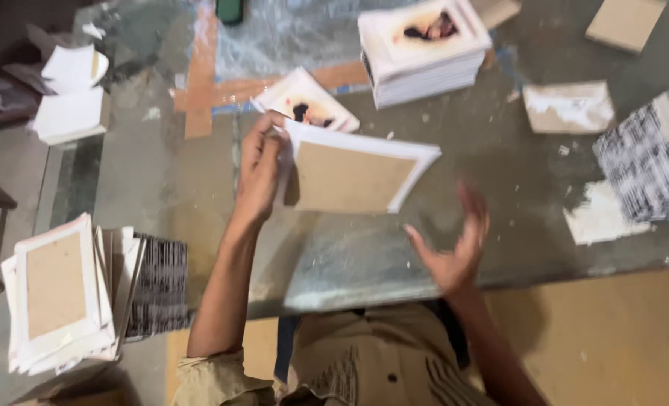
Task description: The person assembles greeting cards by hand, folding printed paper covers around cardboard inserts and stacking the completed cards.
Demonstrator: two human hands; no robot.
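Note:
My left hand (259, 173) grips the left edge of a flat book cover (353, 177), brown board wrapped in white paper, held tilted above the grey worktable (500, 173). My right hand (455, 248) hovers blurred below and to the right of the cover, fingers spread, holding nothing. A single printed cover (308, 101) with a dark picture lies just behind my left hand. A stack of printed covers (424, 49) stands further back.
A pile of board-and-paper covers (60, 293) rests at the lower left beside a black-and-white patterned stack (161, 286). Another patterned stack (646, 165) sits at the right edge. Loose boards (567, 105) and white paper scraps (601, 214) lie about. Folded white sheets (71, 94) rest upper left.

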